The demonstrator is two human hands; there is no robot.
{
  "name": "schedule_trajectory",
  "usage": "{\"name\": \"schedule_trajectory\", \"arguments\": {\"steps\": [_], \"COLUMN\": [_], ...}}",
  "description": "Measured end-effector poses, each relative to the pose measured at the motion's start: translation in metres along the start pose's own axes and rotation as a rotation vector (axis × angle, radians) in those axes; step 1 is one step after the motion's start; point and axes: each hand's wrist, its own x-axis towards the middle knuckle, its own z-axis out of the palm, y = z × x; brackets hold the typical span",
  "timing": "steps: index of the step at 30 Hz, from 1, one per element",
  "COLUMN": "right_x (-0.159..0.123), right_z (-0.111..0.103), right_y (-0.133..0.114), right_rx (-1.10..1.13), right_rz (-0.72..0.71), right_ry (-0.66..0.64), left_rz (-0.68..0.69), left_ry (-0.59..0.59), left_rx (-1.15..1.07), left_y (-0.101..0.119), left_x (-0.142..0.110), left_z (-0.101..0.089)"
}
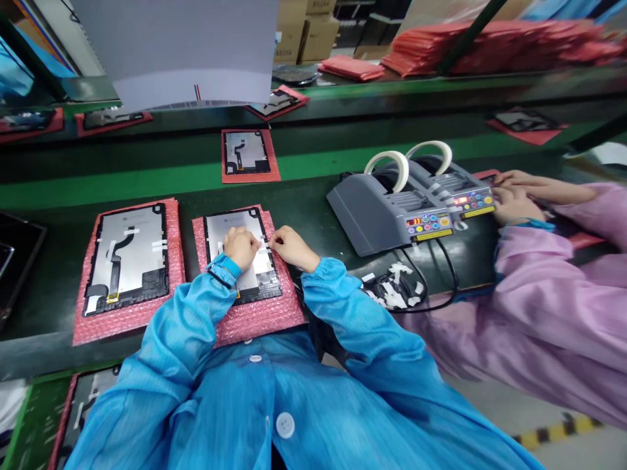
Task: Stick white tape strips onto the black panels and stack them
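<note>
A tablet screen panel (249, 282), its silvery back up and black frame around it, lies on pink bubble wrap (259, 323) in front of me. My left hand (241, 248) rests over the panel's middle with curled fingers; what they hold, if anything, is hidden. At the panel's right edge, my right hand (292, 248) pinches at a small strip of white tape (264, 247). To the left, a second tablet screen panel (130, 254) shows a black flex cable and white tape strips, lying on its own stack of pink bubble wrap (175, 254).
Two grey tape dispensers (372, 215) stand right of me, with black cables and white tape scraps (394, 290) before them. A co-worker's hands (519, 196) are beyond. Another panel (245, 153) lies on the green strip behind. A white sheet (186, 52) hangs at upper left.
</note>
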Motion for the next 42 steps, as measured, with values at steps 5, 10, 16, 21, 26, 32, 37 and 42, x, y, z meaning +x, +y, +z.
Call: {"name": "schedule_trajectory", "arguments": {"steps": [5,10,16,21,26,32,37,42], "right_x": [0.003,-0.019,-0.050,-0.040,-0.021,-0.016,-0.014,-0.011], "right_z": [-0.004,0.000,0.020,0.003,0.000,0.013,0.011,0.001], "right_y": [0.000,-0.003,-0.012,-0.006,-0.006,-0.011,-0.016,-0.022], "right_rx": [-0.086,-0.187,-0.393,-0.311,-0.109,0.104,0.736,0.971], "right_rz": [0.056,-0.002,-0.123,-0.025,0.168,0.155,0.339,0.227], "right_ry": [-0.031,0.148,0.092,0.045,0.082,0.205,0.100,-0.088], "left_rz": [-0.005,-0.050,-0.056,-0.018,-0.326,-0.438,-0.518,-0.531], "left_ry": [0.029,0.049,0.068,0.157,0.145,0.001,0.065,0.065], "left_rx": [0.015,-0.008,0.001,0.068,0.216,0.092,-0.010,-0.104], "left_y": [0.001,0.002,0.006,-0.025,-0.058,-0.053,-0.051,-0.052], "left_x": [-0.001,-0.005,-0.004,-0.035,-0.084,-0.084,-0.077,-0.076], "left_z": [0.000,-0.002,-0.002,-0.022,-0.033,-0.026,-0.029,-0.029]}}
